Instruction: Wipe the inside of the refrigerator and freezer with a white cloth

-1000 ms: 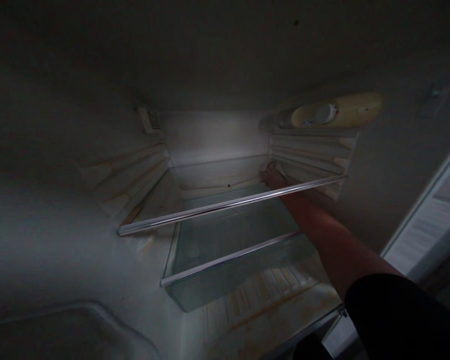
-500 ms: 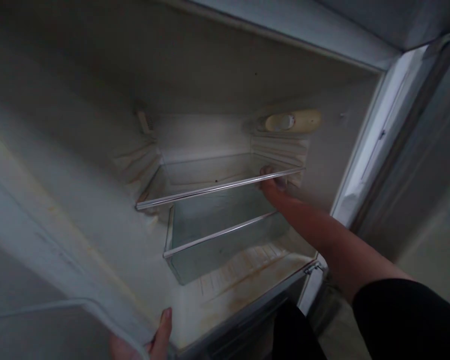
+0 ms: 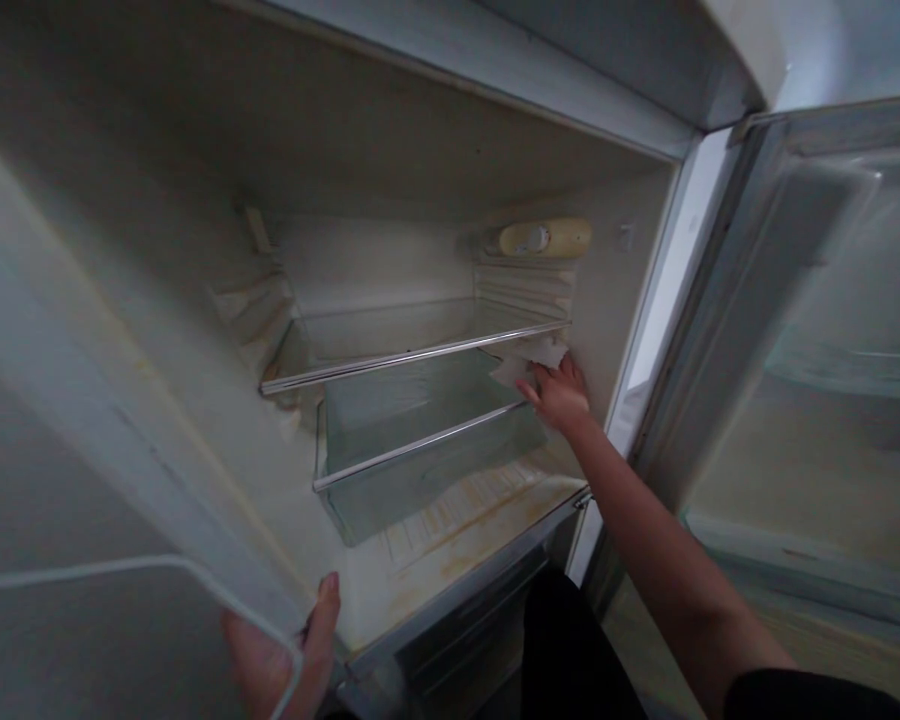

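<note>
My right hand [image 3: 559,392] reaches into an open fridge, fingers closed on a pale cloth or paper [image 3: 529,358] pressed at the right inner wall, just under the front end of the glass shelf [image 3: 420,353]. Below it lies a clear drawer [image 3: 420,455]. My left hand [image 3: 285,650] is at the lower left front edge of the fridge [image 3: 247,550], thumb apart from the other fingers, which are partly hidden. A white cord [image 3: 120,567] runs across that hand.
The fridge door [image 3: 817,400] stands open on the right. A yellowish lamp housing [image 3: 547,238] sits on the right inner wall. Brown stains mark the fridge floor [image 3: 457,540]. My dark-clothed knee [image 3: 570,640] is below.
My right hand has come forward from behind the shelf edge, and the pale cloth or paper now shows. The view has shifted, with more of the door visible. My left hand stays at the edge.
</note>
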Tool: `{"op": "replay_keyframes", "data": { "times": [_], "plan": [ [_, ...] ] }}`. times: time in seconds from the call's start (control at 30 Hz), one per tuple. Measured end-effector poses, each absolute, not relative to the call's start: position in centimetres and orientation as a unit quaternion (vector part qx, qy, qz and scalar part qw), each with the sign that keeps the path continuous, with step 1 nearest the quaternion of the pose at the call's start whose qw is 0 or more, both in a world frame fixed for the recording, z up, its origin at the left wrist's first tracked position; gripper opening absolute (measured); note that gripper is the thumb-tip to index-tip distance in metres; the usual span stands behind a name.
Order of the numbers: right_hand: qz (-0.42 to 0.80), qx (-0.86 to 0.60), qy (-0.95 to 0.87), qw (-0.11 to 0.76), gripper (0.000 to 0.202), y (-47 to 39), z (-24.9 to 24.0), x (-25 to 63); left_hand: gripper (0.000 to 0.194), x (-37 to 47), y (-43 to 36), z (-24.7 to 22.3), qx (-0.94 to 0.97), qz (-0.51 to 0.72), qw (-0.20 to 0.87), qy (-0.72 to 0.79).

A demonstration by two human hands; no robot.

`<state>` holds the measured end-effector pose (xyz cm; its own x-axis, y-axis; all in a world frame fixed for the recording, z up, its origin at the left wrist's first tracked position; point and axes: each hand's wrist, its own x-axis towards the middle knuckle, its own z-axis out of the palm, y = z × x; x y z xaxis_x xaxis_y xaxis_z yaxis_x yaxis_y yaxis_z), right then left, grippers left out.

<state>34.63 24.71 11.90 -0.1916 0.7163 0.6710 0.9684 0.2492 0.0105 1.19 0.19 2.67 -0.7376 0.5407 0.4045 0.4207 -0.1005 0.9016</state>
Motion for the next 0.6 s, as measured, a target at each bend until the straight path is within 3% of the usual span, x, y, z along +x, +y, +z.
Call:
{"op": "replay_keyframes", "data": {
  "times": [0.17, 0.47, 0.6],
  "plan": [
    [-0.129, -0.512, -0.814, 0.242, 0.055, 25.5, 9.7, 34.6, 0.077, 1.6, 0.0, 2.9, 0.359, 0.64, 0.025, 0.679],
    [-0.023, -0.487, -0.819, 0.302, 0.049, 25.6, 11.5, 34.6, 0.072, 1.6, -0.2, 3.6, 0.372, 0.606, 0.027, 0.702],
    [-0.044, -0.481, -0.816, 0.317, 0.036, 26.9, 12.3, 34.9, 0.069, 1.4, 0.0, 3.1, 0.354, 0.623, 0.02, 0.697]
  ]
}}
